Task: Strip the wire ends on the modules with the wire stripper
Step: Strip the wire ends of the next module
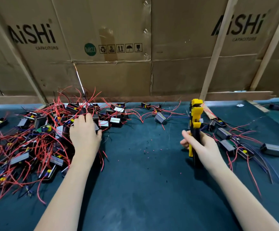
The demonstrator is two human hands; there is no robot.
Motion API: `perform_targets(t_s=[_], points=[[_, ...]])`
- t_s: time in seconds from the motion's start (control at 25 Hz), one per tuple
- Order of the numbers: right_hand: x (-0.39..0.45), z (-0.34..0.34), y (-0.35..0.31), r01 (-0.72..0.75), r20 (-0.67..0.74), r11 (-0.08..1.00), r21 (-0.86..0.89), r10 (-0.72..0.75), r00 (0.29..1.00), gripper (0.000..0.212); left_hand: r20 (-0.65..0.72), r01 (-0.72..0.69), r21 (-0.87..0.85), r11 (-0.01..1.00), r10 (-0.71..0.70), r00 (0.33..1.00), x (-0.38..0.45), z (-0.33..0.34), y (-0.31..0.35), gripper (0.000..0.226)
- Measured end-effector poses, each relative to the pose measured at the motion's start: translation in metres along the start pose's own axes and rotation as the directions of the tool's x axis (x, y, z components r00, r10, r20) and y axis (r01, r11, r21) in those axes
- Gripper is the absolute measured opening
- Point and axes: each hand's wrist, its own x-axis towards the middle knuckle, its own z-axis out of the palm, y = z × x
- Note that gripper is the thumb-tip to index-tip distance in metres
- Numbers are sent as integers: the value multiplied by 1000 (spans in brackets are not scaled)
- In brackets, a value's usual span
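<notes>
Dark mat (pixel 135 189), left hand (pixel 83 130) grasping module (pixel 96 120), right hand (pixel 200 144) gripping upright wire stripper (pixel 195 114)

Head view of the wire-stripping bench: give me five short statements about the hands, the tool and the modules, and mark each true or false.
1. The right hand grips the yellow and black wire stripper upright above the dark green table mat. True.
2. The left hand holds a loose red wire high above the table. False: it reaches down into the tangled pile of small black modules with red wires on the left.
3. The stripper's head clamps a red wire. False: no wire is seen in it.
4. Tiny red and black insulation scraps lie on the mat between the hands. True.
5. The wall behind the table is white tile. False: it is brown cardboard printed AiSHi.
</notes>
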Motion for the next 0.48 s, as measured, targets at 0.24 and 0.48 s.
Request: perform_targets(t_s=[0.24,0.48], points=[[-1,-15,-7,-112,204,994,-4,110,973,54,-26,41,28,999,-41,999,-3,9,2,48],[-5,-8,-11,-94,179,995,41,85,980,47,0,113,-21,993,-113,994,0,11,0,58]])
